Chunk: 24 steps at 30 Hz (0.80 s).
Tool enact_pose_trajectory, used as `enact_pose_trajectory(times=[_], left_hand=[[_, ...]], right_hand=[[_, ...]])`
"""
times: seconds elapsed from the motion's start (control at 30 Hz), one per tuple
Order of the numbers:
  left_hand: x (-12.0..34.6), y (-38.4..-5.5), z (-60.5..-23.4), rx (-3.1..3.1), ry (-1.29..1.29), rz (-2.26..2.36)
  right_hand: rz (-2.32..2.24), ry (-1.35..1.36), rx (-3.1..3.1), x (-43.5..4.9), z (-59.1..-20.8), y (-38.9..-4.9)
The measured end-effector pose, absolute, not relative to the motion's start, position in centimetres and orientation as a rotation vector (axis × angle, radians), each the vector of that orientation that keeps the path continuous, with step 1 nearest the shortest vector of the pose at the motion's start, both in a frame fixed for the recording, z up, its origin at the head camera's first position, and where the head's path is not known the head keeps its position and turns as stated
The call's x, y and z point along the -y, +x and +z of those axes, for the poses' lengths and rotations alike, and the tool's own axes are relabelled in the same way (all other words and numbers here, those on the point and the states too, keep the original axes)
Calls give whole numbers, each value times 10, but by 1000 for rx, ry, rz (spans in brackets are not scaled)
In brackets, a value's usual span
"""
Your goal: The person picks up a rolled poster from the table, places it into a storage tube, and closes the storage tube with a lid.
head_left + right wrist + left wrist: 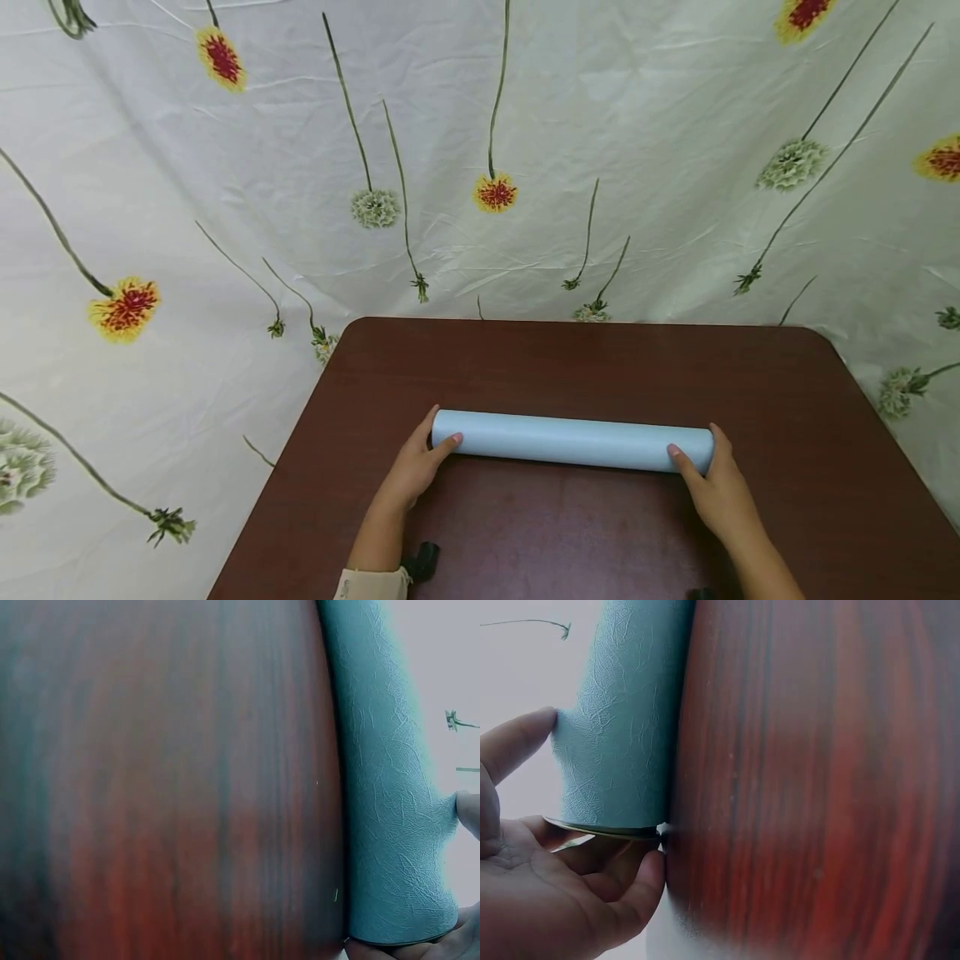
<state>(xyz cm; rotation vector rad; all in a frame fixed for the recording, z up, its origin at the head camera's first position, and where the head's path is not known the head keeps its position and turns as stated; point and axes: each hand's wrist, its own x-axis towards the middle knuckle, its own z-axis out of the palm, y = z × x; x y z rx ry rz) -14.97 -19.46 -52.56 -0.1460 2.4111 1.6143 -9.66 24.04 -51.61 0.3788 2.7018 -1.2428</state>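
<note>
A long light-blue roll (570,439) with a finely creased, textured surface lies crosswise on the dark wooden table. My left hand (412,462) grips its left end, thumb on the near upper side. In the left wrist view, the fingers of that hand (562,900) curl under the thin-edged end of the roll (622,735), right by the tabletop. At the other end, my right hand (720,492) holds the roll with its thumb on top. The right wrist view shows only bits of that hand (442,949) at the end of the roll (397,825).
The reddish-brown tabletop (585,358) has rounded far corners. Behind and beside it hangs a white cloth (645,108) printed with flowers and stems. A small black object (423,561) shows beside the left wrist, near a beige cuff (371,585).
</note>
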Motion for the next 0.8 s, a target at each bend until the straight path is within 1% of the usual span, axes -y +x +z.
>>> enact_pose_trajectory(times=[0.5, 0.8], left_hand=[[195, -149, -523, -2331, -179, 1661], [202, -148, -516, -2353, -192, 1664]], right_hand=[[-1274, 410, -2667, -246, -517, -99], [-1298, 359, -2793, -255, -515, -95]])
